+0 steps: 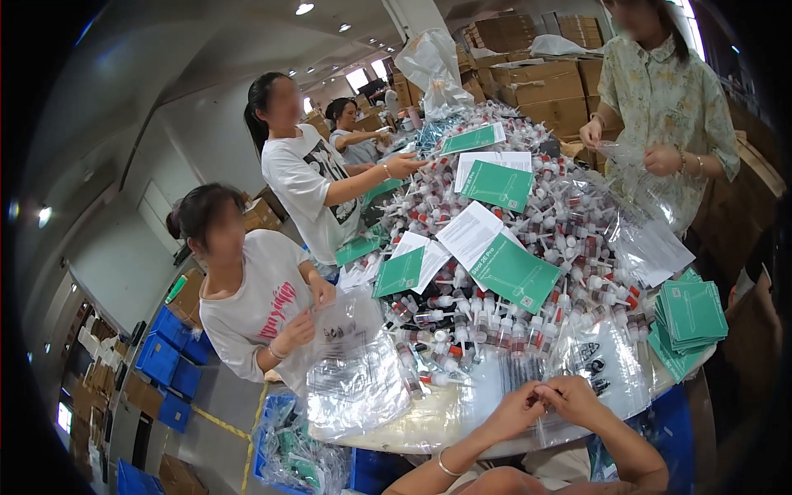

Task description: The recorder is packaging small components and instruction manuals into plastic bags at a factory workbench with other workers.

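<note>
My left hand (513, 414) and my right hand (575, 401) meet at the near edge of the table, fingers closed in a pinch. Thin clear film of a plastic bag (551, 431) shows just under them and seems to be held between the fingertips; the exact grip is small and partly hidden. Directly beyond my hands lie flat clear bags (499, 386) and another clear bag with dark printing (609, 363). Behind these rises a big heap of small bottles (520, 334) with white nozzle tips, some with red parts and dark contents.
Green leaflets (516, 274) and white sheets lie on the heap; a leaflet stack (695, 313) sits at right. Two co-workers (247, 305) (660, 124) handle clear bags; another person (309, 165) reaches into the heap. A blue crate (280, 412) of bagged goods stands lower left.
</note>
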Motion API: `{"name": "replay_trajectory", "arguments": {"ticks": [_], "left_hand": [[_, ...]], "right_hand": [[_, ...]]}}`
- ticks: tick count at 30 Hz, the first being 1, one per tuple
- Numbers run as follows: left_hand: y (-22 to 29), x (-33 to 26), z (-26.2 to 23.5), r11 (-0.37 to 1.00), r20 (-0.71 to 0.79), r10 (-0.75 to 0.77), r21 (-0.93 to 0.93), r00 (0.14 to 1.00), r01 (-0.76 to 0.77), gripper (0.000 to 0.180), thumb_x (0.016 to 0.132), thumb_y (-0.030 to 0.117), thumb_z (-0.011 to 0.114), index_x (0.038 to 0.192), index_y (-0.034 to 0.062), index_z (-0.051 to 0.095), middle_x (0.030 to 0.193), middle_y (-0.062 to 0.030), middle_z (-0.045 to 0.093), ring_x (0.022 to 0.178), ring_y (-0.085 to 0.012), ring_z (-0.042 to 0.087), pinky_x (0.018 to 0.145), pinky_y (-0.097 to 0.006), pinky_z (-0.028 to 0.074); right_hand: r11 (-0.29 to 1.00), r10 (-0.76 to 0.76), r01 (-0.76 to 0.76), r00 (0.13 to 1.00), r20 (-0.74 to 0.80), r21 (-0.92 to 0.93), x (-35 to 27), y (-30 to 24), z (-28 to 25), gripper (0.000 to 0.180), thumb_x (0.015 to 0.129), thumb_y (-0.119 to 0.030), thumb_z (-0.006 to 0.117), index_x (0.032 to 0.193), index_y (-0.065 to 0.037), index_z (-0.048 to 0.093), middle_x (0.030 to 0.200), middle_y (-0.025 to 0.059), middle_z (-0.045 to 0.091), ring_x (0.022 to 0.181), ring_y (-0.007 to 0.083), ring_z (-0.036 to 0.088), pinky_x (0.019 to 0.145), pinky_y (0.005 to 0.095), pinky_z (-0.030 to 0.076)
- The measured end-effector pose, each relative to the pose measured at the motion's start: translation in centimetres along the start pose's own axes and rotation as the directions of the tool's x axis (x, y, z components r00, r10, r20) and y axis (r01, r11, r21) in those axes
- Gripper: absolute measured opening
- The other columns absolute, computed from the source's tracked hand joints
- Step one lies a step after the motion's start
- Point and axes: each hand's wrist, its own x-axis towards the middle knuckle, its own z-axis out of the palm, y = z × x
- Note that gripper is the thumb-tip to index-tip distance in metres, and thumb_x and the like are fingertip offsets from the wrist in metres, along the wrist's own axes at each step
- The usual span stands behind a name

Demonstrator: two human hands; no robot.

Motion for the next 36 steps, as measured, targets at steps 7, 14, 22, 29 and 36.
{"name": "replay_trajectory", "arguments": {"ticks": [7, 14, 22, 29, 36], "left_hand": [[0.7, -0.4, 0.3, 0.999, -0.067, 0.039, 0.033, 0.997, -0.037, 0.021, 0.088, 0.007, 0.051, 0.108, 0.0002, 0.053, 0.081, -0.0073, 0.063, 0.071, -0.0111, 0.061, 0.061, -0.024, 0.049], [0.5, 0.4, 0.6, 0.995, -0.061, 0.045, 0.088, 0.997, -0.040, 0.015, 0.092, 0.011, 0.048, 0.096, -0.0015, 0.054, 0.071, -0.0084, 0.062, 0.054, -0.0118, 0.060, 0.048, -0.027, 0.051], [3.0, 0.6, 1.1, 0.987, -0.040, 0.076, 0.143, 0.996, -0.070, 0.015, 0.093, 0.011, 0.047, 0.088, -0.0020, 0.052, 0.062, -0.0072, 0.059, 0.051, -0.0106, 0.059, 0.046, -0.025, 0.050], [3.9, 0.3, 0.8, 1.000, 0.021, -0.006, 0.021, 1.000, 0.006, 0.018, 0.094, 0.015, 0.046, 0.089, -0.0002, 0.054, 0.063, -0.0067, 0.059, 0.050, -0.0108, 0.058, 0.046, -0.024, 0.048], [4.4, 0.3, -0.2, 0.963, -0.024, 0.111, 0.251, 0.993, -0.102, 0.021, 0.092, 0.013, 0.049, 0.078, -0.0010, 0.056, 0.057, -0.0038, 0.057, 0.048, -0.0069, 0.055, 0.044, -0.022, 0.043]], "right_hand": [[0.995, -0.037, 0.035, 0.999, -0.022, -0.096, -0.3, -1.1, 0.3, 0.026, 0.090, -0.026, 0.055, 0.078, -0.005, 0.064, 0.066, 0.0124, 0.061, 0.059, 0.0306, 0.059, 0.054, 0.0370, 0.045], [0.988, -0.078, 0.060, 0.989, -0.125, -0.145, -0.5, -1.0, -0.2, 0.031, 0.089, -0.023, 0.054, 0.068, -0.001, 0.056, 0.062, 0.0157, 0.055, 0.056, 0.0337, 0.054, 0.051, 0.0398, 0.040], [0.982, -0.180, 0.158, 0.952, -0.247, -0.106, -1.3, -0.4, -0.7, 0.034, 0.089, -0.020, 0.055, 0.063, 0.000, 0.049, 0.056, 0.0141, 0.047, 0.050, 0.0302, 0.045, 0.048, 0.0374, 0.035], [0.967, 0.070, -0.038, 0.990, -0.121, 0.251, -1.9, -1.1, -1.2, 0.034, 0.091, -0.021, 0.053, 0.065, 0.000, 0.053, 0.052, 0.0062, 0.050, 0.046, 0.0123, 0.047, 0.046, 0.0292, 0.037], [0.957, 0.049, -0.014, 0.992, -0.115, 0.288, -1.7, -2.0, -1.0, 0.034, 0.091, -0.020, 0.053, 0.063, -0.001, 0.053, 0.051, 0.0041, 0.050, 0.044, 0.0095, 0.046, 0.043, 0.0263, 0.035]]}}
